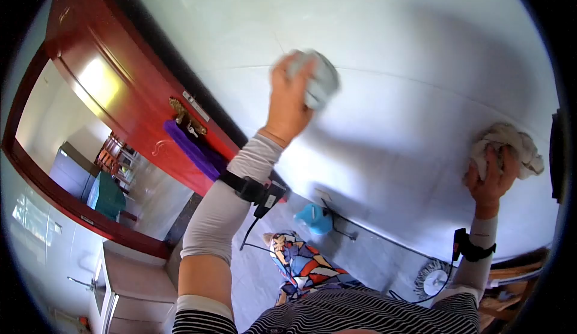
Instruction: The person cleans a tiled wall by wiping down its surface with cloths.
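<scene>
Against the pale tiled wall [384,39], my left hand [290,96] grips a light grey-green cloth [323,80], slightly blurred. Farther right and lower, my right hand [494,176] presses a crumpled beige cloth [518,149] on the same wall, its fingers bent over the folds. Both arms are stretched out in light sleeves, with a black strapped device on each.
A red door [114,63] stands open at the left, with a purple cloth [195,150] hanging from its handle. Below are a blue container [314,218], a cable along the wall's foot and a round fan-like object [434,281]. A cabinet [138,274] stands lower left.
</scene>
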`<state>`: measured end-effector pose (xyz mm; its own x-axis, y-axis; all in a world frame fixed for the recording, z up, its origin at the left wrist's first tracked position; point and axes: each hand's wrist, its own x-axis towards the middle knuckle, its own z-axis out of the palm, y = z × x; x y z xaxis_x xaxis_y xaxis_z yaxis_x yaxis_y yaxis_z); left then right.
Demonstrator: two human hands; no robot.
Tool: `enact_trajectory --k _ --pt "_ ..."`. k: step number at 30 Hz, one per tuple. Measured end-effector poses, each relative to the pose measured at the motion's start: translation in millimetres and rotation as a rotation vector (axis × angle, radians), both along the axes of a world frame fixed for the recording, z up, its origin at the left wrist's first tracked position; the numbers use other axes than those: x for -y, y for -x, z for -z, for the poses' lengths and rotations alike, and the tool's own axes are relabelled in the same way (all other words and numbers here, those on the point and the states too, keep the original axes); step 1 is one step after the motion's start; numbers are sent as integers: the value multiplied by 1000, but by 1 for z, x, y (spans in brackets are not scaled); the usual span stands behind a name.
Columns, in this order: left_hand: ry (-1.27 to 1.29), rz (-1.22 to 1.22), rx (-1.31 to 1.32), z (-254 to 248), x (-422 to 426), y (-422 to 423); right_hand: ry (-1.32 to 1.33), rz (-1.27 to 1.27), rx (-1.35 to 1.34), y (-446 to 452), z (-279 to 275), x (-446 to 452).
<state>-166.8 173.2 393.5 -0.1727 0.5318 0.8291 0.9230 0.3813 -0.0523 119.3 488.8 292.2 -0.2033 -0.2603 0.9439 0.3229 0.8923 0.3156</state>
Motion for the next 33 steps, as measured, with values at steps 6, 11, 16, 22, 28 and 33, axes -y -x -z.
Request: enact_trajectory --k 6,11,16,22,28,33 --pt "349 78 -117 68 24 13 -48 -12 -9 -1 -2 1" --pt "148 -4 260 122 40 26 -15 -6 -46 0 -4 2" --pt "-812 5 1006 101 27 62 7 -14 -23 1 -3 1" --pt "-770 166 561 4 0 49 -16 -12 -22 -1 -11 7" --pt "-169 37 -65 -15 -44 -44 -50 -26 -31 1 -10 4" --pt "90 105 -144 16 -46 -57 -9 8 -32 -1 -6 2"
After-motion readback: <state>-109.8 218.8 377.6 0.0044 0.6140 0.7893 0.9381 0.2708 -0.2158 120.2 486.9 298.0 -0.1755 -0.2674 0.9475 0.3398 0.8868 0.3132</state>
